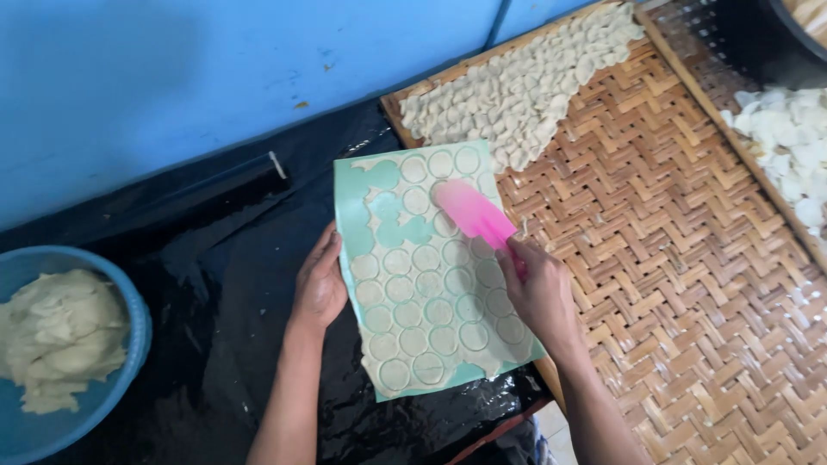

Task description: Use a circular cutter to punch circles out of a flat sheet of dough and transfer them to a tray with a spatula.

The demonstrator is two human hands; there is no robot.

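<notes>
Pink plastic catches the eye first: a flat pink scraper (472,213) lies angled across a pale green mat (355,226) that is covered with rolled dough scored into many small round discs (412,313). The right hand (541,288) is closed around the scraper's handle, its blade reaching toward 11 o'clock over the discs. The left hand (320,280) has its fingers held together and curled over the mat's left edge, at 9 o'clock from the scraper. The mat rests partly on black plastic sheeting (215,284) and partly over the edge of a woven bamboo tray (672,258). Loose dough rounds (517,95) are heaped at 12 o'clock on the tray. A blue bowl (133,310) holding a lump of dough (56,331) sits well apart at 9 o'clock.
</notes>
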